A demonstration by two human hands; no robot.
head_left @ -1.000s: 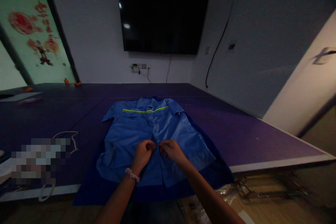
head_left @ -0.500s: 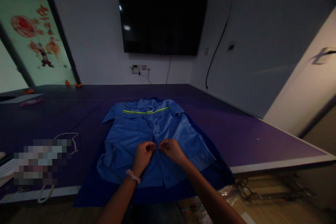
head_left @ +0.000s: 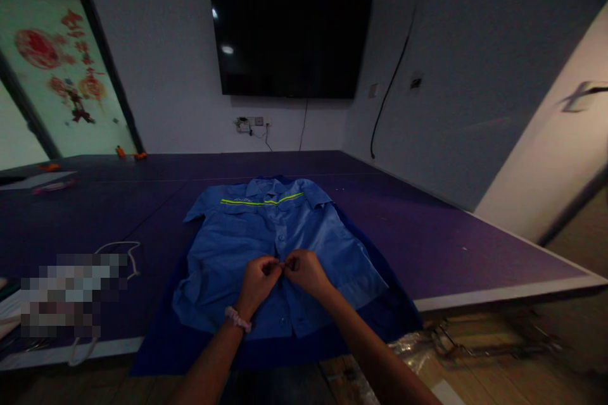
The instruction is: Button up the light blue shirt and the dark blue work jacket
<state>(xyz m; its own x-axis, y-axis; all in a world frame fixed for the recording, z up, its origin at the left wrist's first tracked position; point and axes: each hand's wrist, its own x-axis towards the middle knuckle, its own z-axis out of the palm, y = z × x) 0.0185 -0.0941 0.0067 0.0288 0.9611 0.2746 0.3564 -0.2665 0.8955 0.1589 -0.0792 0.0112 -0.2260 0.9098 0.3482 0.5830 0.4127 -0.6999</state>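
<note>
A blue short-sleeved work shirt (head_left: 237, 234) lies face up, its collar away from me and a yellow-green stripe across the chest. Under it spreads a darker blue cloth (head_left: 161, 342) that hangs over the table's front edge. My left hand (head_left: 260, 275), with a scrunchie on the wrist, pinches the shirt's front edge at the middle opening. Close against it, my right hand (head_left: 304, 272) pinches the other front edge. The fingertips of both hands meet at the placket and hide what lies between them. Buttons show above and below the hands.
The purple table (head_left: 403, 234) has a pale front edge. At the left lie a blurred-out item with a white cord (head_left: 133, 259) and a pink object (head_left: 54, 186). A television (head_left: 289, 38) hangs on the back wall. Below right stands a metal frame (head_left: 494, 342).
My right hand has moved slightly left and up, so the fingertips of both hands now meet where a small gap was. The shirt lies much as before.
</note>
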